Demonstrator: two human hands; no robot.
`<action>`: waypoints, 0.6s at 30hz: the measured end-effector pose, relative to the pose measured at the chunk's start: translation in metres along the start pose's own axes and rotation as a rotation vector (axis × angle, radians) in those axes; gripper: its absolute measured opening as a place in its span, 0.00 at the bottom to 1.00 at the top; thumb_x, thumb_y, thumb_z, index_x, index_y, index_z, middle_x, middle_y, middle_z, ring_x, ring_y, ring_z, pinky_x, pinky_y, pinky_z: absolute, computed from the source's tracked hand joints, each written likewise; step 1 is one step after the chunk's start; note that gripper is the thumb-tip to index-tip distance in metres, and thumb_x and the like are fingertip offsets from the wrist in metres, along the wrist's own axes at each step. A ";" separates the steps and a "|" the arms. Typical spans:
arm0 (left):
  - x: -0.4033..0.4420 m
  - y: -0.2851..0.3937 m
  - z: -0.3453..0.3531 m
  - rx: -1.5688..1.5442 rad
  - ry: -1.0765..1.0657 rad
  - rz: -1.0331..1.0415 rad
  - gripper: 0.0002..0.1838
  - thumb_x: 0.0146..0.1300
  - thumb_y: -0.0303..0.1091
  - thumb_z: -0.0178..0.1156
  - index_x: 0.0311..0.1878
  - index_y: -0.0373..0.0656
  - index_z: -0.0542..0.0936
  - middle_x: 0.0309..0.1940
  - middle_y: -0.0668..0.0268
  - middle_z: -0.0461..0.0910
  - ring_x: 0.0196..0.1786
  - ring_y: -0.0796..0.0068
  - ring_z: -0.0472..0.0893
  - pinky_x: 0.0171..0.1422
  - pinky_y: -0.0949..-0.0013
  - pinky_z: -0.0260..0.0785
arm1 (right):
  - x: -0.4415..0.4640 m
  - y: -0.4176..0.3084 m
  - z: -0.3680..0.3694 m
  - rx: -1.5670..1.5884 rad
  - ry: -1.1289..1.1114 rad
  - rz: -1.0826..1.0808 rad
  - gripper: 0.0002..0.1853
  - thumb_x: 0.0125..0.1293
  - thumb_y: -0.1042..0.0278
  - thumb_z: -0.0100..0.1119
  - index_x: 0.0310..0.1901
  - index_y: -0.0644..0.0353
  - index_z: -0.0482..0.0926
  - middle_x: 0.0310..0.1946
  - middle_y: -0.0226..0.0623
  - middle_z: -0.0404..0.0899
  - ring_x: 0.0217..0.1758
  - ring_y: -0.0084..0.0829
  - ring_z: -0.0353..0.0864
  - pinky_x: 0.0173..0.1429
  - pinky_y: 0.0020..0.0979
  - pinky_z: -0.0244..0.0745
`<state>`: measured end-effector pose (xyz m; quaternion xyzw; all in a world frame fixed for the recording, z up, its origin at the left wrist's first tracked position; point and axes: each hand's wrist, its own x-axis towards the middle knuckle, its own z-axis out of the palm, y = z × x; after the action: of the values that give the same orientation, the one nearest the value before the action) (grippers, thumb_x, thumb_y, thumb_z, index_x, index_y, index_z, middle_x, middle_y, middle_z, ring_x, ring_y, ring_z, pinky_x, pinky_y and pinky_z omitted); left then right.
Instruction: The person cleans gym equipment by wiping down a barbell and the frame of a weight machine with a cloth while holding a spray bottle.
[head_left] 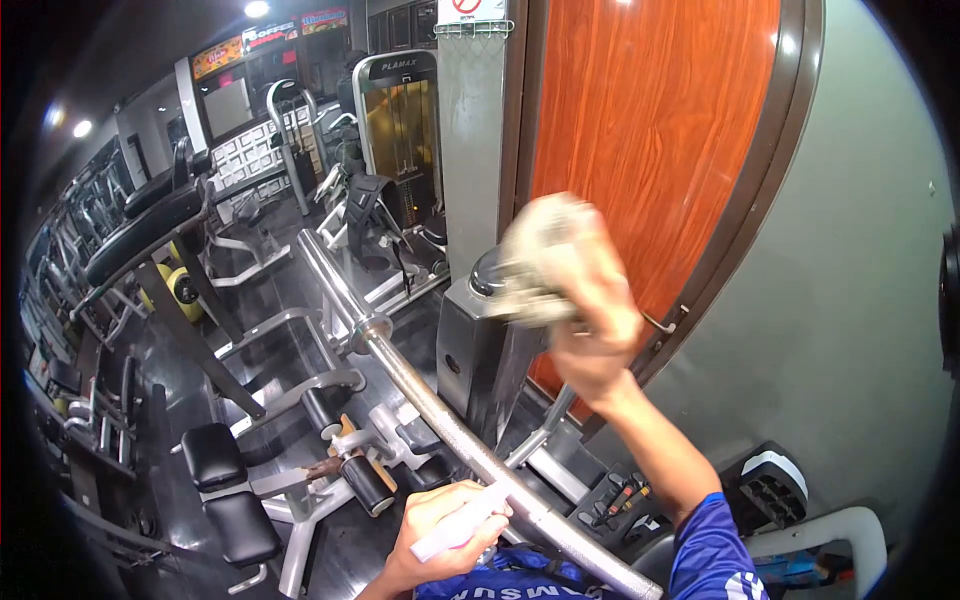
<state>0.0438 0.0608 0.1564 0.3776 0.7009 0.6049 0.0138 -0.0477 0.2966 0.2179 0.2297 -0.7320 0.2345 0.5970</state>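
Observation:
My right hand (598,325), raised and smeared by motion, grips a crumpled greyish-white cloth (545,255) in front of the wooden door. Low in the view, my left hand (435,535) is closed around a narrow white object (465,522), whose exact kind I cannot make out. Its upper end lies over the edge of a metal barbell (430,405); whether they touch is unclear. The bar runs diagonally from the upper left to the bottom right, close to my body, with a thick smooth sleeve and a collar at its far end.
Below the cloth stands a grey machine post (468,345) with a black rounded top. A bench with black pads (215,455) and foam rollers is at lower left. A cable machine (400,150) stands farther back. The wooden door (650,130) and grey wall (850,250) bound the right.

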 end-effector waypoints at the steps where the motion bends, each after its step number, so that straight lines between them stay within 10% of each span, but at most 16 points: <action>1: -0.001 -0.001 0.000 -0.010 0.006 0.004 0.07 0.54 0.21 0.67 0.37 0.33 0.82 0.30 0.61 0.84 0.32 0.66 0.85 0.37 0.70 0.77 | -0.005 -0.005 0.012 -0.056 -0.084 -0.024 0.22 0.47 0.84 0.62 0.46 0.52 0.86 0.60 0.50 0.76 0.67 0.55 0.71 0.70 0.47 0.67; 6: -0.007 0.000 -0.009 -0.057 0.029 -0.005 0.05 0.54 0.20 0.62 0.34 0.32 0.78 0.28 0.57 0.84 0.24 0.72 0.85 0.32 0.72 0.77 | -0.091 -0.003 0.036 -0.014 0.090 -0.045 0.15 0.50 0.79 0.64 0.39 0.49 0.87 0.55 0.50 0.79 0.61 0.55 0.76 0.65 0.48 0.74; 15: -0.017 -0.012 -0.011 -0.007 0.034 0.058 0.04 0.54 0.21 0.63 0.32 0.33 0.78 0.27 0.56 0.84 0.24 0.71 0.85 0.34 0.71 0.77 | -0.182 0.032 -0.025 0.326 -0.440 0.237 0.19 0.49 0.72 0.69 0.46 0.51 0.83 0.52 0.50 0.79 0.57 0.49 0.80 0.56 0.42 0.82; 18: -0.017 -0.016 -0.011 -0.006 0.042 0.053 0.05 0.53 0.21 0.64 0.33 0.32 0.78 0.27 0.56 0.84 0.26 0.69 0.85 0.34 0.70 0.78 | -0.110 0.053 -0.020 0.143 -0.010 -0.226 0.25 0.49 0.68 0.73 0.51 0.53 0.78 0.54 0.56 0.75 0.57 0.51 0.79 0.58 0.46 0.80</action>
<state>0.0428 0.0423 0.1381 0.3834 0.6889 0.6150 -0.0159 -0.0451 0.3566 0.1100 0.3537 -0.6857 0.2164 0.5982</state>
